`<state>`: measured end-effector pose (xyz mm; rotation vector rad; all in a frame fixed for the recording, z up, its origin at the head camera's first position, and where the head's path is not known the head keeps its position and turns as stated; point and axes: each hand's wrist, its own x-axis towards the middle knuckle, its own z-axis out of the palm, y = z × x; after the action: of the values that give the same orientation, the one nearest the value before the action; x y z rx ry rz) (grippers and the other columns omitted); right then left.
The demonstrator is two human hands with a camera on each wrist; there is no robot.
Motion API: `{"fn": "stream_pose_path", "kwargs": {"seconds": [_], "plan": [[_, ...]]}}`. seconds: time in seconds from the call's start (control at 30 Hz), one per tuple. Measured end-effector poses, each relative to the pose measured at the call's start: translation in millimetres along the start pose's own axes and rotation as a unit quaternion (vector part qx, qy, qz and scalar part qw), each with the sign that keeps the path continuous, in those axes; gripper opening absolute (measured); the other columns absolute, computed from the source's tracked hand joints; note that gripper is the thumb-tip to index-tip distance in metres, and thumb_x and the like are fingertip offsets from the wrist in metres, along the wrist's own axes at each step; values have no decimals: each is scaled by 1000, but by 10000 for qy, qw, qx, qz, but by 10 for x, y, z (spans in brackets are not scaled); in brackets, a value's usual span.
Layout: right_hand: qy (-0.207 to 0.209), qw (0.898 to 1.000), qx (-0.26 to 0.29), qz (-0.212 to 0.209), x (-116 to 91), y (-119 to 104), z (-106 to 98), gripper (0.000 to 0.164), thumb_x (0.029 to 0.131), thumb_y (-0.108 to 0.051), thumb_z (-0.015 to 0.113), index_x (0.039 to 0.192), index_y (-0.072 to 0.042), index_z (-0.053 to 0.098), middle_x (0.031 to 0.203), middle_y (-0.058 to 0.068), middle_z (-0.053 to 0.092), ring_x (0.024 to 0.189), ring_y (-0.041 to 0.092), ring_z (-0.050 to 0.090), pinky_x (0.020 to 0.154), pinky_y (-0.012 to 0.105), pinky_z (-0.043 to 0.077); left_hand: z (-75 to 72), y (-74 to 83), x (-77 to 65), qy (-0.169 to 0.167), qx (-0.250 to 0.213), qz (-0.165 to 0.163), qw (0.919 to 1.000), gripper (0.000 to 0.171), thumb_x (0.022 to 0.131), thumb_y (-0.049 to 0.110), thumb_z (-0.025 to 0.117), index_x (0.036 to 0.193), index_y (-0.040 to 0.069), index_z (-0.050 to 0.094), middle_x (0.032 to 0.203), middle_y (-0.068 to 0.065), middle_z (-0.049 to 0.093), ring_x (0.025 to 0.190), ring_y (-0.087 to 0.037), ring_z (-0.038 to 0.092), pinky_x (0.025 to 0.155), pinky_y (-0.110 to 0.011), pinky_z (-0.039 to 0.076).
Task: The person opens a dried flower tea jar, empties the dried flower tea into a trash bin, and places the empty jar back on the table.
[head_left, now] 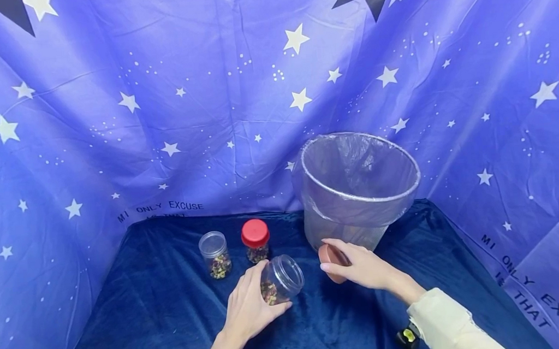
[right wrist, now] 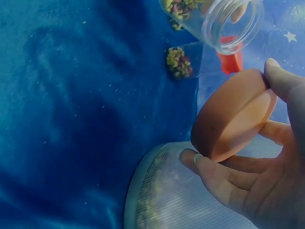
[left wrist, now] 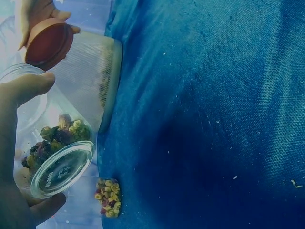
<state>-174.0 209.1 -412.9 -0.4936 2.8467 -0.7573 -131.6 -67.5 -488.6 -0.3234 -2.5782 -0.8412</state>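
My left hand (head_left: 245,306) grips a clear jar (head_left: 274,287) without a lid, tilted so its mouth faces right. Small dried pieces, yellowish, green and dark red, lie in it; the left wrist view shows them gathered low near the jar's base (left wrist: 64,169). A round reddish-brown lid (head_left: 332,261) is held on edge between the thumb and fingers of my right hand (head_left: 368,266). The lid's hollow side (left wrist: 50,45) shows in the left wrist view. Jar and lid are apart, with a gap between them.
Behind the left hand stand a clear-topped jar (head_left: 214,253) and a red-lidded jar (head_left: 255,234), both with similar dried pieces. A bin (head_left: 335,230) with a clear plastic liner stands beyond the right hand. Dark blue cloth (head_left: 137,311) covers the table; starry fabric (head_left: 229,101) hangs around.
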Motion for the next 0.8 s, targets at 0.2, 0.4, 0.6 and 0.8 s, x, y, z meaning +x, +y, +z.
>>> {"fn": "stream_pose_path", "kwargs": {"seconds": [0.2,0.4,0.6,0.8], "plan": [[6,9999,-129,97,-19,136,14,69,91,-60,57,146,-18,47,135,10,61,123,32,58,97,50,47,-12,3,7,-49,-38,-41,10000,93,54,53,90,133,21,53,120,-2,66,101,-23,66,76,-44,56],[-2,9994,-300,177,-33,247,19,69,89,-58,60,142,-16,50,126,12,66,111,30,64,89,47,50,-14,15,6,-105,-81,-69,9999,93,55,53,90,134,21,53,121,-2,66,103,-24,66,77,-45,56],[-29,9990,-417,179,-57,318,30,69,89,-57,61,141,-14,52,125,13,66,106,29,66,86,45,51,-8,7,-6,-137,-54,-91,9999,93,55,55,89,134,21,53,122,-1,65,104,-23,66,78,-44,56],[-37,9984,-550,88,-74,329,28,68,89,-57,61,141,-13,52,122,15,67,108,31,65,87,48,50,-5,0,3,-77,-43,-44,10000,93,55,55,89,134,21,53,122,0,66,103,-22,66,78,-43,56]]}}
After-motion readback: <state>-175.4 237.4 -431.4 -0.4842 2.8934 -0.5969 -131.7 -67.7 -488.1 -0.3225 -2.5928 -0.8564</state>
